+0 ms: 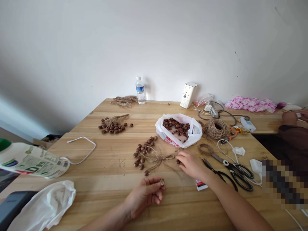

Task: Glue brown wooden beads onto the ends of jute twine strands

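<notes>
Pinching a brown shell (162, 182) between thumb and fingertip, the left hand (146, 191) covers part of it; at two o'clock from there, the right hand (192, 164) bends its fingers down over a dark shell (178, 161), largely hidden, so I cannot tell whether it is gripped or merely touched; at twelve o'clock from the left hand, a knotted cord bundle (165, 157) lies on the wooden table (108, 195), brown shells on its strands, the crossing threads too fine to trace one by one. Towards one o'clock sits a white plastic bag (196, 130) of shells, its depths out of sight; at eleven lies a second bundle (114, 126). From the right hand, a twine coil (218, 128) rests at one o'clock, black-handled scissors (231, 166) at three; a printed card (201, 185) at five is partly covered by the forearm; farther out, between two and three, another person's sleeve (292, 136) runs off the edge of view; a pixelated patch (282, 183) obscures what lies below.
</notes>
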`<state>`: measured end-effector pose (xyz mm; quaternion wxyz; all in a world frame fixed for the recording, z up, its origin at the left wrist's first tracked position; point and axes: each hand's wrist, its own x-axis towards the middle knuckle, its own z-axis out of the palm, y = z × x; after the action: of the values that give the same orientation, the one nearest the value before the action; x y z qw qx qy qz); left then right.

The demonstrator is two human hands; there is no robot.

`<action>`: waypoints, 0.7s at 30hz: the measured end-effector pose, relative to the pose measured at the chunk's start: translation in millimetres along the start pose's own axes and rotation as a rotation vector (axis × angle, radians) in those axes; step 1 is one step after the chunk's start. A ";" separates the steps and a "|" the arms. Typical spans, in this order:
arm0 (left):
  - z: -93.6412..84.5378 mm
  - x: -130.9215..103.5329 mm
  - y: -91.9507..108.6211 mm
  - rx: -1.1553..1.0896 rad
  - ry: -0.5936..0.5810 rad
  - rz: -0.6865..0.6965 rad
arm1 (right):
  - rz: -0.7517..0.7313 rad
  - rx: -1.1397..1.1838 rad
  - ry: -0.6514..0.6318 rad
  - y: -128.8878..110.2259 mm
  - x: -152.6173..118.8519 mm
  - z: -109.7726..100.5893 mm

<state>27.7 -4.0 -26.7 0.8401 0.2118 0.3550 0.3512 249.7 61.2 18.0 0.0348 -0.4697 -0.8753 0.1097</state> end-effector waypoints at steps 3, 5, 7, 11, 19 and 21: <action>-0.4 0.6 -0.4 -0.001 0.000 0.002 | -0.037 -0.096 0.030 -3.8 3.2 2.5; -0.6 0.7 -0.6 -0.004 -0.004 0.004 | -0.076 -0.119 0.044 -5.3 4.4 3.4; -0.6 0.4 -0.5 -0.007 -0.004 0.004 | -0.105 -0.084 0.071 -6.8 4.4 3.8; -0.5 -0.1 0.3 -0.005 0.000 0.004 | -0.182 0.218 0.171 -12.9 1.4 1.6; 0.0 -0.3 0.6 0.006 0.007 -0.002 | -0.299 0.712 0.222 -30.5 -7.6 -11.4; 0.1 -0.8 0.7 0.006 0.007 -0.004 | -0.280 0.775 0.169 -31.2 -8.9 -12.9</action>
<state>27.1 -4.1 -25.9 0.8390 0.2122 0.3596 0.3490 231.4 39.1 38.0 0.2953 -0.3057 -0.8187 0.3862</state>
